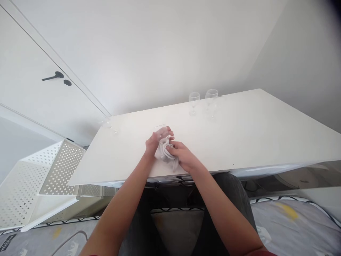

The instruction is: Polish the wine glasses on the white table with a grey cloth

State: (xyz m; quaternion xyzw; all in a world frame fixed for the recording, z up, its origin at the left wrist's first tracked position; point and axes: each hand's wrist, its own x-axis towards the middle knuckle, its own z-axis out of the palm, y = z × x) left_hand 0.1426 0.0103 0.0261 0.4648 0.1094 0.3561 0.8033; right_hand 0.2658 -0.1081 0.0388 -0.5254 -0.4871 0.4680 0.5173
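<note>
My left hand (152, 141) is closed around the bowl of a clear wine glass (160, 132) above the front part of the white table. A bunched white cloth (165, 151) is gripped in my right hand (183, 153), pressed up against the lower part of this glass. The cloth and fingers hide the stem and foot. Both hands are close together, almost touching at the fingertips.
Two clear stemmed glasses, a left one (194, 101) and a right one (211, 97), stand near the table's back edge. Another glass (106, 123) lies at the left end of the white table (239, 131). Perforated white shelving (61, 170) is at the left, below a door handle (54, 75).
</note>
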